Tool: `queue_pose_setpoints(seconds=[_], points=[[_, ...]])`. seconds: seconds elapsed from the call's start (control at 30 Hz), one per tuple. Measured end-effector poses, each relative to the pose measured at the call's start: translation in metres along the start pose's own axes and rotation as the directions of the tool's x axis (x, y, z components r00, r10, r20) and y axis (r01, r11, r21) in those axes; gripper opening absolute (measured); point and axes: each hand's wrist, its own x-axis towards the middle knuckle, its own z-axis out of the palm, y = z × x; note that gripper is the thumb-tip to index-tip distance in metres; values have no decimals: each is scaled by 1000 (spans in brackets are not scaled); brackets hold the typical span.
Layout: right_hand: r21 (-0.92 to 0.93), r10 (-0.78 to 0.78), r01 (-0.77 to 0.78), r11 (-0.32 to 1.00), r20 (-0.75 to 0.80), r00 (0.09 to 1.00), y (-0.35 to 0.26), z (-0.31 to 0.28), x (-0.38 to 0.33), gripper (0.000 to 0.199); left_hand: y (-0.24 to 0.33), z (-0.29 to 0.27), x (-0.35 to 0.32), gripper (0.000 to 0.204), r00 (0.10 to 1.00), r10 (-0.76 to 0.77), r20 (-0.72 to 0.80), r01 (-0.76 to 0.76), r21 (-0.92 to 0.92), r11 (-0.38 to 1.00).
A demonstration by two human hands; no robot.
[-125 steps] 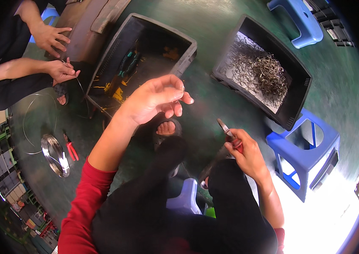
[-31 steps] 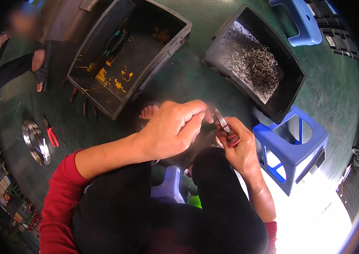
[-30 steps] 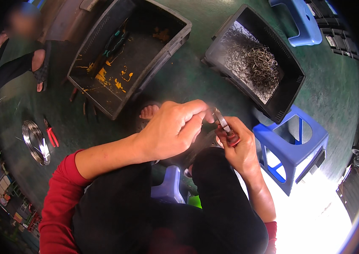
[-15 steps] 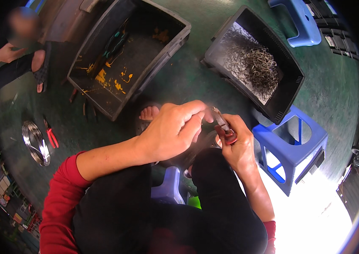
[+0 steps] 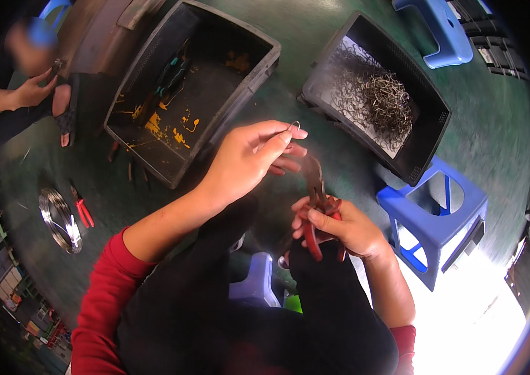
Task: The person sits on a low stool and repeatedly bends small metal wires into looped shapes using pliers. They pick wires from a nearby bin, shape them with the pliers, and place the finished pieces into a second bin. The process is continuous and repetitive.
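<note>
My left hand (image 5: pixel 243 159) is raised in front of me, thumb and forefinger pinching a small bent wire hook (image 5: pixel 295 125). The hook's curved end sticks up past the fingertips. Lower and to the right, my right hand (image 5: pixel 359 232) grips red-handled pliers (image 5: pixel 319 200), their jaws pointing up and away from me. The jaws are blurred, and I cannot tell whether they are spread. A gap separates the pliers from the hook.
A black crate (image 5: pixel 426 115) at the far right holds a heap of bent wire pieces (image 5: pixel 387 103). Another black crate (image 5: pixel 215 134) has yellow stains. Blue stools (image 5: pixel 443 209), a wire coil (image 5: pixel 59 222) and red pliers (image 5: pixel 84 212) stand or lie around. A co-worker (image 5: pixel 21 97) sits far left.
My left hand has moved up and away from the pliers, and the wire hook now shows in its fingers. My right hand has lowered with the pliers, which have turned more upright.
</note>
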Motion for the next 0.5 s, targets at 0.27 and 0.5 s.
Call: queue_pose_setpoints(seconds=[0.27, 0.5], points=[[330, -29, -95, 939, 353, 935, -1, 6, 5, 52, -10, 4, 1, 32, 982, 99, 160, -69, -185, 980], [349, -29, -103, 931, 354, 935, -2, 9, 2, 52, -18, 5, 0, 30, 977, 127, 171, -92, -198, 976]])
